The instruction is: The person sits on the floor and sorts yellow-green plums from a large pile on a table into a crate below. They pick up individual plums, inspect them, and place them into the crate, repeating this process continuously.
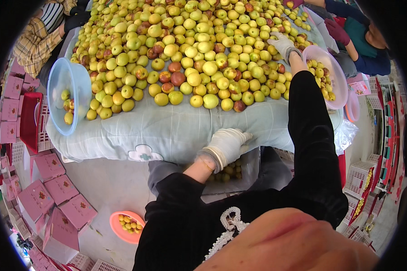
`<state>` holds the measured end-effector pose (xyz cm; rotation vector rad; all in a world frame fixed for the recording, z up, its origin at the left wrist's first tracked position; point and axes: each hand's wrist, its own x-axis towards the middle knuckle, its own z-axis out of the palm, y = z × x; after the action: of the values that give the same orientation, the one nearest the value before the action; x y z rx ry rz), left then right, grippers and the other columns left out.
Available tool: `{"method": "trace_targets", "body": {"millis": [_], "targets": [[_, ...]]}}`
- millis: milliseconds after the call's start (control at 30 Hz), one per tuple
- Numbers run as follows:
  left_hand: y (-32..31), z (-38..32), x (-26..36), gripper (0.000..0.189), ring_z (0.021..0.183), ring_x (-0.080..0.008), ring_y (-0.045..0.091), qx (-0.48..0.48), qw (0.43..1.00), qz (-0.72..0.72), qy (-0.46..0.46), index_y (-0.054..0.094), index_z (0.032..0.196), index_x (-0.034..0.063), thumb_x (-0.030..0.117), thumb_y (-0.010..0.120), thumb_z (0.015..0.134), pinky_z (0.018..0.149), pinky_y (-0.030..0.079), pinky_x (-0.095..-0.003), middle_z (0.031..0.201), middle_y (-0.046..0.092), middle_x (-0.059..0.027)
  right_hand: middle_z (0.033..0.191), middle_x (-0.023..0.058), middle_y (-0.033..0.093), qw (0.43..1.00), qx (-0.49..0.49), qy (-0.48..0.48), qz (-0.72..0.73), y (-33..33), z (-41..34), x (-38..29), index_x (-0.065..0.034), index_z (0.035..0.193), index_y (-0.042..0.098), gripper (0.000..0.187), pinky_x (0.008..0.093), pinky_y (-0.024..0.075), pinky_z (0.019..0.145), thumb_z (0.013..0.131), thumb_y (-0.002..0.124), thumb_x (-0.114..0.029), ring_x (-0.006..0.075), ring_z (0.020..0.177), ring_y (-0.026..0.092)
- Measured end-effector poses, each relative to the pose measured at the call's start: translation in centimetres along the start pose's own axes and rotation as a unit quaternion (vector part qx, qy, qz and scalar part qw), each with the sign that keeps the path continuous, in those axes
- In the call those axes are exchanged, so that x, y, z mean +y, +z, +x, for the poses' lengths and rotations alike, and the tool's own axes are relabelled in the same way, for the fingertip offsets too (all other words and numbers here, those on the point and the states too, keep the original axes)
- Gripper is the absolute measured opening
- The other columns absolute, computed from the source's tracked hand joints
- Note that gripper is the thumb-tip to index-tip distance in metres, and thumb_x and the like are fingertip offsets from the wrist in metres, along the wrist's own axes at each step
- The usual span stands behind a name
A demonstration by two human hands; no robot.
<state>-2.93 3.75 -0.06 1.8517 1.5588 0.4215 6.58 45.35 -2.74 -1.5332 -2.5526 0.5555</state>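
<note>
Yellow-green jujubes (194,79), some blotched red-brown, lie in a wide heap on a table covered with a pale green quilted cloth (176,130). My right hand (280,44), in a white glove, reaches into the right part of the heap, palm down with fingers apart over the fruit. At the table's front edge is my left hand (228,144), gloved too, its fingers partly bent; whether anything is inside them is hidden. Below it, between my legs, a lined container (250,171) holds more jujubes. Beside my right wrist a pink plastic basin (337,76) holds several jujubes.
A blue basin (83,84) with a few jujubes stands tilted at the table's left. An orange basin (127,238) of fruit rests on the floor. Pink cartons (68,189) and plastic crates (357,178) flank the table. Co-workers' gloved hands (77,21) (336,31) are at both sides.
</note>
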Motion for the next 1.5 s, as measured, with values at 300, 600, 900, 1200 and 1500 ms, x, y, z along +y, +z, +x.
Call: {"method": "trace_targets", "body": {"millis": [300,600,900,1200,1500], "targets": [[-1.5,-0.2,-0.4,0.034,0.093,-0.0333,0.062,0.162,0.983,-0.075,-0.046,0.060,0.117,0.0135,0.027,0.059,0.086,0.079,0.050,-0.0424,0.101,0.065,-0.0140,0.079,0.0030,0.062,0.863,-0.048,0.081,0.496,-3.0,-8.5,-4.7,-0.0045,0.097,0.066,0.044,0.0241,0.0445,0.063,0.084,0.064,-0.047,0.0111,0.072,0.056],[-4.3,-1.1,-0.3,0.056,0.095,-0.0122,0.060,0.261,0.881,-0.385,-0.084,0.047,0.136,0.0135,0.022,0.068,0.085,0.084,0.048,-0.0261,0.102,0.064,-0.0067,0.077,-0.0001,0.063,0.829,-0.269,-0.061,0.486,-1.5,-24.6,-14.5,-0.0065,0.099,0.066,0.040,0.0175,0.0429,0.050,0.092,0.055,-0.045,0.0057,0.063,0.058],[-3.1,-2.0,0.9,0.040,0.096,-0.0101,0.058,0.272,0.883,-0.373,-0.083,0.055,0.110,0.0017,0.017,0.075,0.080,0.082,0.049,-0.0247,0.100,0.062,-0.0029,0.113,0.0080,0.058,0.566,-0.150,0.039,0.810,2.0,-30.0,-14.4,-0.0006,0.123,0.054,0.046,0.0270,0.0537,0.080,0.098,0.046,-0.039,0.0141,0.095,0.059],[-2.1,-1.0,0.2,0.044,0.092,-0.0108,0.057,0.298,0.753,-0.586,-0.010,0.049,0.120,0.0046,-0.003,0.067,0.081,0.077,0.049,-0.0223,0.111,0.057,-0.0052,0.123,0.0065,0.052,0.630,-0.162,-0.015,0.759,1.7,-30.2,-13.7,-0.0037,0.141,0.036,0.054,0.0271,0.0490,0.093,0.089,0.052,0.001,0.0152,0.106,0.059],[-1.7,-0.6,0.0,0.055,0.116,-0.0170,0.049,0.242,0.728,-0.641,0.012,0.040,0.133,0.0017,-0.011,0.058,0.082,0.098,0.045,-0.0295,0.131,0.046,-0.0090,0.109,0.0040,0.058,0.688,-0.117,0.003,0.716,2.2,-30.3,-14.1,-0.0108,0.131,0.053,0.046,0.0231,0.0506,0.081,0.086,0.058,-0.003,0.0105,0.093,0.059]]}}
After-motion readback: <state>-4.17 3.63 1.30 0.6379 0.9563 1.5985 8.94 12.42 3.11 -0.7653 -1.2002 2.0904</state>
